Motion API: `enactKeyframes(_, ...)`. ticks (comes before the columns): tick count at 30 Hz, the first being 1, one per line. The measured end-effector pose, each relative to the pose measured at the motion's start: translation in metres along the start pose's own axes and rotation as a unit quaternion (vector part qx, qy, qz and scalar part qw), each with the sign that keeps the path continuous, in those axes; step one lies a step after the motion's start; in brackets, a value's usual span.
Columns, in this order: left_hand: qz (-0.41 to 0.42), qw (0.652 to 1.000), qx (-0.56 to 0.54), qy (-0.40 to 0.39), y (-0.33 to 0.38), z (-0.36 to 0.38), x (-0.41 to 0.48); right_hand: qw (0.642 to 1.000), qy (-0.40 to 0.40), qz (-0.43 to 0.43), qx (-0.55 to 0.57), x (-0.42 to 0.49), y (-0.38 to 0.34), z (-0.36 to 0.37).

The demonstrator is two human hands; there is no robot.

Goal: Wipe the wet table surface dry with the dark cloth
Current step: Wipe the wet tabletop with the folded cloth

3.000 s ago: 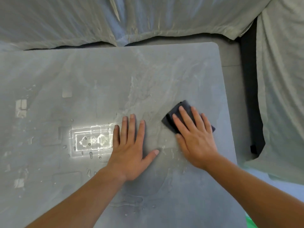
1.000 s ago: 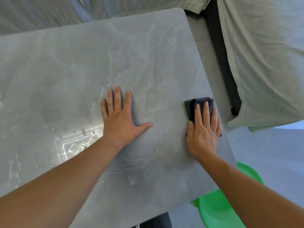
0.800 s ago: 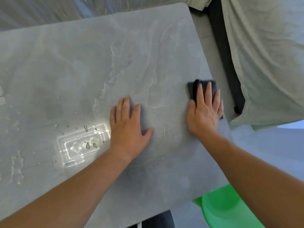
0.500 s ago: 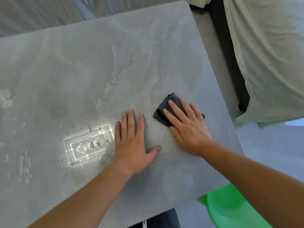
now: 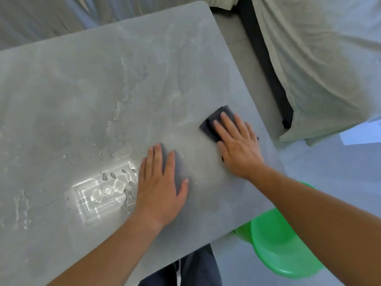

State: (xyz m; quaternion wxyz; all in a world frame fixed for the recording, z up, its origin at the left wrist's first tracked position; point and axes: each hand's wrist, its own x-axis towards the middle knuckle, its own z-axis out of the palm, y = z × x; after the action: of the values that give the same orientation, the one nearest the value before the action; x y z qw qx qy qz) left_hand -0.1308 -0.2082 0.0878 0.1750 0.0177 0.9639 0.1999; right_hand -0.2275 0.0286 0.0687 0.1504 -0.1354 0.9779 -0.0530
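Cloth (image 5: 214,123): dark, folded to a small pad, lying on table (image 5: 144,69) nr right edge, approx mid-depth. Judged soft, light, limp; likely damp, so some drag on the slab. No pinch needed: best handled by flat palm pressure on top, fingers spread over the pad so folds don't roll or bunch.

R hand (image 5: 237,145): flat on cloth, fingers (image 5: 225,123) extended and slightly splayed, pressing down; nothing gripped, cloth held only by downward pressure. Far-left corner of cloth shows beyond fingertips.

L hand (image 5: 160,186): flat on bare table, fingers together, thumb out; holds nothing, appears to be bracing.

Surface: grey, smooth, stone-look slab w/ rounded corner. Zone btwn hands and twd right edge looks matt, judged mostly dry. Droplets (image 5: 107,176) and a wet glare patch sit left of L hand; smear marks run up centre. Judged: left half outstanding.

Room: pale sheets (image 5: 319,58) drape beyond the far and right sides; green stool (image 5: 284,250) below nr-right corner; pale floor. Risk: cloth slipping off right edge
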Motion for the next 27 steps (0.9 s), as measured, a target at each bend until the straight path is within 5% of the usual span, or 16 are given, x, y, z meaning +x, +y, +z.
enactKeyframes(3, -0.002, 1.0, 0.006, -0.027, 0.003, 0.007, -0.009, 0.991, 0.024, 0.125, 0.033, 0.006, 0.0, -0.002)
enactKeyframes(11, -0.001, 0.999, 0.036, -0.006, 0.014, 0.012, -0.013, 0.998, -0.004, -0.056, -0.009, -0.087, -0.003, 0.03)
enactKeyframes(17, -0.015, 0.999, 0.047, -0.002, 0.023, 0.028, -0.029, 0.987, 0.056, 0.141, 0.048, -0.031, 0.019, 0.011)
enactKeyframes(24, -0.051, 0.998, 0.045, 0.004, 0.03, 0.034, -0.035, 0.999, 0.032, 0.035, 0.025, -0.145, 0.026, 0.042)
enactKeyframes(27, -0.057, 0.997, 0.053, 0.001, 0.031, 0.032, -0.034, 0.987, 0.067, 0.14, 0.048, -0.122, 0.049, 0.032)
